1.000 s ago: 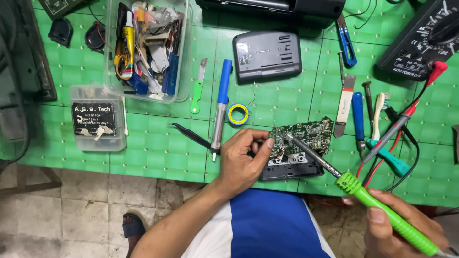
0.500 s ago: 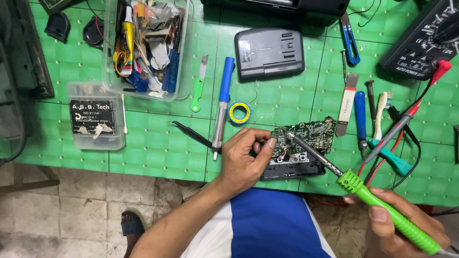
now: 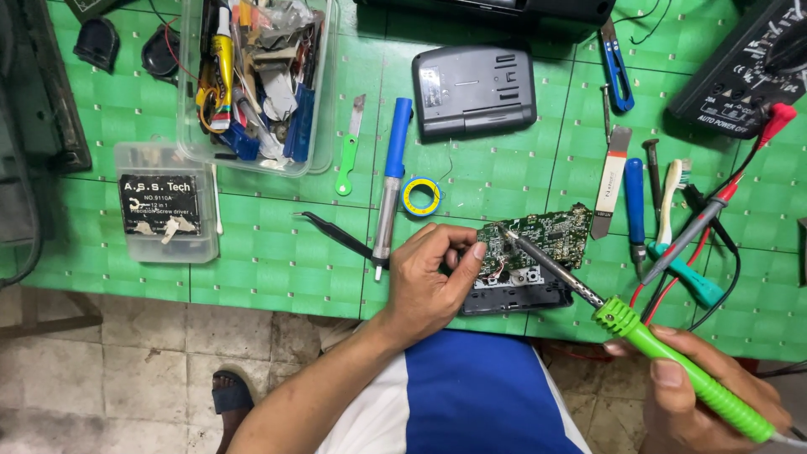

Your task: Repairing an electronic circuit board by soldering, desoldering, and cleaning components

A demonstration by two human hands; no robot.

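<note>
Barely anything's moved since a second ago, the soldering iron (image 3: pixel 664 353) tip just stays on the circuit board (image 3: pixel 542 240) near the tabletop's (image 3: pixel 277 261) front edge. Left hand (image 3: pixel 429 282) has its grip pinched on the board's left end. Right hand (image 3: pixel 702 403) has its grip wrapped round the iron's green handle.

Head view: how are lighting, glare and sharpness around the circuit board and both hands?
Head view: light is soft and even, with faint shadows under the left hand; the circuit board and the soldering iron are sharp; mild glare on the clear plastic bin; the right hand is cut by the frame's lower edge; grid lines on the green mat bend slightly toward the edges, so some wide-angle distortion.
</note>
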